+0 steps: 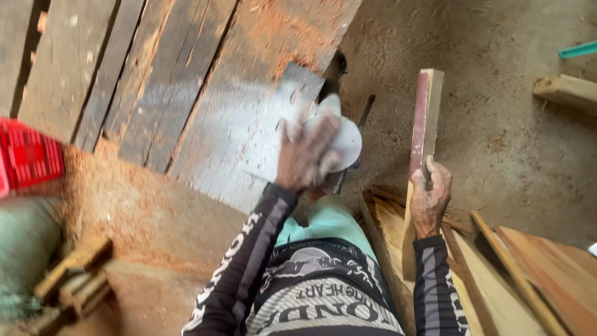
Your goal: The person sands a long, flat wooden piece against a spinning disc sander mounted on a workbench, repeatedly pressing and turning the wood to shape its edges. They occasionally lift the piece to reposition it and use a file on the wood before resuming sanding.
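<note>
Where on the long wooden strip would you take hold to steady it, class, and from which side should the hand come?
Grip the wooden strip around its middle, coming from the right side, as the right hand does. It is long, narrow and flat-sided, standing tilted with its lower end among the planks, so fingers can likely wrap its thin edge there. The left hand rests on the bench's metal plate.

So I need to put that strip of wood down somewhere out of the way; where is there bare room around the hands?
Bare dirt floor lies open right of the wood strip held by the right hand, up to the timber block. Crowded: stacked planks at lower right, sawdust and offcuts at lower left, and the plank bench where the left hand presses a pale sheet.
</note>
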